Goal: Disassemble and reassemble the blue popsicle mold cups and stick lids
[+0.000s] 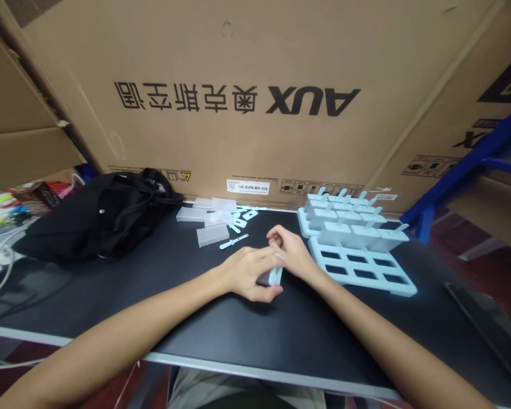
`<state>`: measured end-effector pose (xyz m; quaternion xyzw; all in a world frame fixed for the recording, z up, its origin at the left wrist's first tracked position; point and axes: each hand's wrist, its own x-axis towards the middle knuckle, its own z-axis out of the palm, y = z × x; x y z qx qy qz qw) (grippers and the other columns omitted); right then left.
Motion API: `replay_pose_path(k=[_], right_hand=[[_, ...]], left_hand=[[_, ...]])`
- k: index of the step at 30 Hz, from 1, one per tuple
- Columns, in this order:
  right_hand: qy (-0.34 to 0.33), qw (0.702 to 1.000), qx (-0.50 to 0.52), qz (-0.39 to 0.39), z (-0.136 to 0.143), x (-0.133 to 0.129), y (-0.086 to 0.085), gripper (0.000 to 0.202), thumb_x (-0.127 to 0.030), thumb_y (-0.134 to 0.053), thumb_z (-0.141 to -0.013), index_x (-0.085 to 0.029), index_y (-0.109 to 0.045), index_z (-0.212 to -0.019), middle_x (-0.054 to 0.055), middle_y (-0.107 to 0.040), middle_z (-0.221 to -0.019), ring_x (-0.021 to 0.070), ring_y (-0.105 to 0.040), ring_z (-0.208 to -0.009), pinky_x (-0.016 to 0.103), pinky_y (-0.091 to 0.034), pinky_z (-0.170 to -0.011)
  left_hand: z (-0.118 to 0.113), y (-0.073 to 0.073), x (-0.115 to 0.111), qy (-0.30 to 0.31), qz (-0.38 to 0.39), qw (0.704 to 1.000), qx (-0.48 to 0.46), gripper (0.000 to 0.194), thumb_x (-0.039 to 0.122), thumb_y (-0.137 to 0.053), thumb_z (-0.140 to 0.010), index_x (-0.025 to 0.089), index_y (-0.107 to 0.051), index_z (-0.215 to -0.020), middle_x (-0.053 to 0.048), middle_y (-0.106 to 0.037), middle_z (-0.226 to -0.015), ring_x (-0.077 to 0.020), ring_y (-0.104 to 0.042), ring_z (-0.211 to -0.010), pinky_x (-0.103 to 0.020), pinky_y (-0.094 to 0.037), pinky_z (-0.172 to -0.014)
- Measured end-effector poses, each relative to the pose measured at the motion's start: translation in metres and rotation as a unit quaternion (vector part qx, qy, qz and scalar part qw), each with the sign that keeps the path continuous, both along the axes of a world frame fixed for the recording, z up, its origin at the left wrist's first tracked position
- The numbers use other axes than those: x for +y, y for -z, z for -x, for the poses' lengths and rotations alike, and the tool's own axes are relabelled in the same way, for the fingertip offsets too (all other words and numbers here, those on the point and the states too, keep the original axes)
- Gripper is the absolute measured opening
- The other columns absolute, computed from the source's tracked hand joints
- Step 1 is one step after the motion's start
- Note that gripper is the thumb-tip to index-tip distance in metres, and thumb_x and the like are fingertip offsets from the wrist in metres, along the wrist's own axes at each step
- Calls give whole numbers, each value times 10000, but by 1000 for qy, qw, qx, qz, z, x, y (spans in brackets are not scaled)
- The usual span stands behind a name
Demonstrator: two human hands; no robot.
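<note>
Left hand (pixel 249 275) and right hand (pixel 292 253) meet mid-tabletop, both closed on one small pale-blue plastic mould piece (pixel 275 276) that stands roughly upright between them, pinched by the left fingers from nine o'clock and the right from one o'clock. At three o'clock lies the pale-blue slotted plastic mould tray (pixel 366 272); at eleven o'clock, clear plastic sleeves (pixel 212 234) and loose sticks. All rest on the black tabletop (pixel 281 335), with a black fabric bag (pixel 97 218) at ten o'clock, and brown cardboard boxes (pixel 238 85) behind.
</note>
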<state>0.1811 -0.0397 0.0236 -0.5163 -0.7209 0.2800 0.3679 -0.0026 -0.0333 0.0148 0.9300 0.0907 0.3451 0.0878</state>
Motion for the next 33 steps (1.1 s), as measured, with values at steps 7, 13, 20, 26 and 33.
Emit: replay_pose_path(k=[7, 13, 20, 26, 33], right_hand=[[-136, 964, -217, -78, 28, 31, -1, 390, -200, -495, -930, -242, -576, -1309, 68, -636, -1092, 186, -582, -923, 324, -455, -824], [-155, 957, -241, -39, 15, 25, -11, 249, -230, -593, -869, -209, -645, -1111, 60, -653, -1012, 187, -596, -917, 286, -430, -790], [-73, 962, -261, -15, -21, 7, -30, 122, -135, -633, -699, -197, -536, -660, 17, -587, -635, 143, -518, -603, 269, -336, -588], [19, 999, 37, 1, -36, -10, -64, 156, -305, -649, -802, -189, -582, -882, 36, -667, -773, 175, -642, -684, 301, -491, -648], [-7, 999, 45, -9, -24, -23, -71, 188, -350, -682, -817, -185, -629, -891, 16, -642, -703, 146, -578, -615, 289, -464, -583]], left_hand=[[-4, 5, -1, 37, -80, 996, 27, 519, 627, -375, -958, 184, -626, -1063, -37, -544, -815, -151, -486, -593, -279, -427, -543], [9, 3, 13, 29, -54, 997, 48, 514, 643, -354, -979, 231, -626, -1120, -65, -545, -929, -155, -482, -631, -291, -460, -595], [13, 1, 15, 44, 67, 997, 5, 473, 534, -305, -1002, 223, -424, -1338, -123, -522, -1142, -234, -570, -932, -375, -541, -760], [10, 1, 15, -25, 119, 993, -8, 427, 289, -412, -1015, 222, -331, -1429, -138, -491, -1228, -248, -573, -1100, -421, -554, -901], [4, 11, 17, -19, 214, 976, -38, 481, 293, -561, -972, 242, -327, -1390, -126, -512, -1312, -206, -653, -1017, -407, -597, -905]])
